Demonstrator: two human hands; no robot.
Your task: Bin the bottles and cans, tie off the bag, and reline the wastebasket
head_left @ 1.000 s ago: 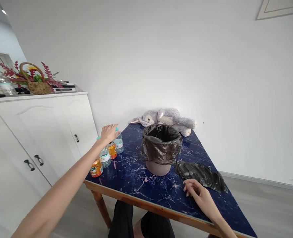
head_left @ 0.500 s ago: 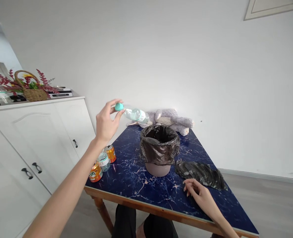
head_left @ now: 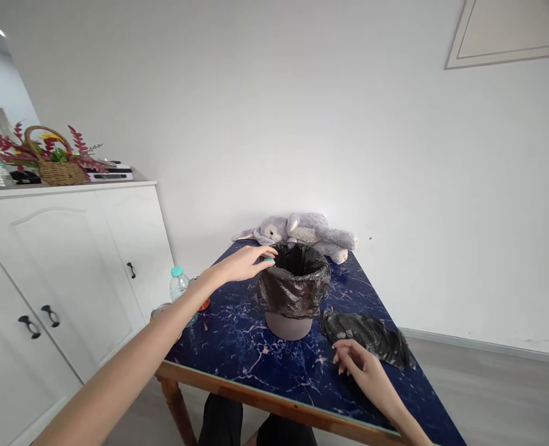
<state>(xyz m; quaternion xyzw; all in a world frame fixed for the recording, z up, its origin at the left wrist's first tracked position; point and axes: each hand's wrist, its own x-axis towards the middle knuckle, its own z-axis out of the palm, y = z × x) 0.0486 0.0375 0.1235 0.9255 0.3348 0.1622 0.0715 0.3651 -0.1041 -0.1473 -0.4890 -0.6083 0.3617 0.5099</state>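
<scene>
My left hand (head_left: pixel 244 263) reaches to the left rim of a grey bin lined with a black trash bag (head_left: pixel 293 294). Its fingers and thumb pinch the teal cap (head_left: pixel 268 260) of a plastic bottle; the bottle's body is out of sight. Below the liner, the bin's grey base (head_left: pixel 289 327) shows. My right hand (head_left: pixel 364 375) rests on the blue marbled table (head_left: pixel 274 378), fingers loosely bent and apart, holding nothing. Just beyond it lies a crumpled black plastic bag (head_left: pixel 371 334).
Left of the bin, partly behind my forearm, stand a clear bottle (head_left: pixel 178 282) with a teal cap and orange cans (head_left: pixel 204 304). A plush rabbit (head_left: pixel 306 232) lies along the wall. A white cabinet (head_left: pixel 83 266) bearing a flower basket (head_left: pixel 60 172) is at the left.
My left hand has moved right and down with the bottle, from the air left of the bin to its rim. My right hand stays in place on the table.
</scene>
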